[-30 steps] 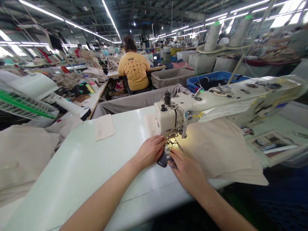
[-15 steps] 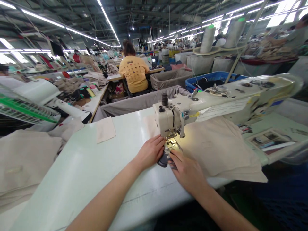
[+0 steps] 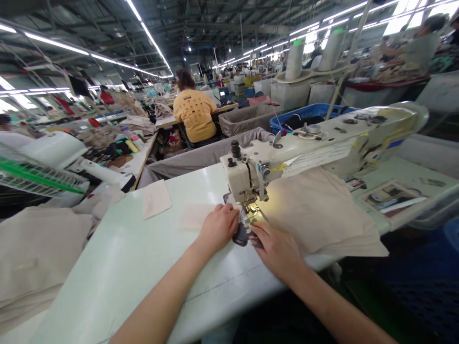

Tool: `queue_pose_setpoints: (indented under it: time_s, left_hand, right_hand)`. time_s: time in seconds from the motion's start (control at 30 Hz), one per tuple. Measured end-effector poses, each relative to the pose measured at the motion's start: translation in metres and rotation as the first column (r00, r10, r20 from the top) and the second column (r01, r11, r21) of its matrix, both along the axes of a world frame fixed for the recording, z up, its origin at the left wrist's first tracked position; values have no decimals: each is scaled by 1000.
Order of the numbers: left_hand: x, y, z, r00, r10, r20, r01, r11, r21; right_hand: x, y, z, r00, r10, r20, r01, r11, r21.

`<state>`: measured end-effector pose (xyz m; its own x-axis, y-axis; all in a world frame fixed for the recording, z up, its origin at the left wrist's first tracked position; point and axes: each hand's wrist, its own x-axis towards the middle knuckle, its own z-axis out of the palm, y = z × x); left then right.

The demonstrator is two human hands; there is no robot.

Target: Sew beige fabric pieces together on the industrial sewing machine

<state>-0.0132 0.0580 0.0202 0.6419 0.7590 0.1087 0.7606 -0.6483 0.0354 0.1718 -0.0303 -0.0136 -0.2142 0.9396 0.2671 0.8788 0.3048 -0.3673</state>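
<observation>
— In the head view, where is the blurred beige fabric piece (image 3: 193, 218)?
— Just beside the left hand (image 3: 219, 225), on its left; this hand is the nearer. The long axis seems to run sideways, toward the presser foot (image 3: 254, 207).
— And the hands?
— The left is palm down, fingers bent; the right hand (image 3: 278, 248) curls its fingers beside the dark plate (image 3: 241, 236). Whether either one grips, I cannot tell.
</observation>
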Motion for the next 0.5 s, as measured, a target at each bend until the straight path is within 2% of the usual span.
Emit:
queue_pose_setpoints:
  time_s: [0.13,0.27,0.37,0.5]
  left_hand:
    - [3,-20,-2,997,-65,42,69,994,-84]
    - [13,-33,-5,995,-94,39,95,995,-29]
    - [14,-28,-3,995,-95,10,96,995,-30]
    - [6,-17,-1,987,-157,20,158,986,-55]
  right_hand:
    - [9,-4,0,996,19,-83,-13,998,64]
    - [17,-6,1,995,72,-69,-68,996,61]
    - [17,-6,6,997,72,-4,-72,997,-19]
    - [11,-6,11,996,64,57,-59,995,-74]
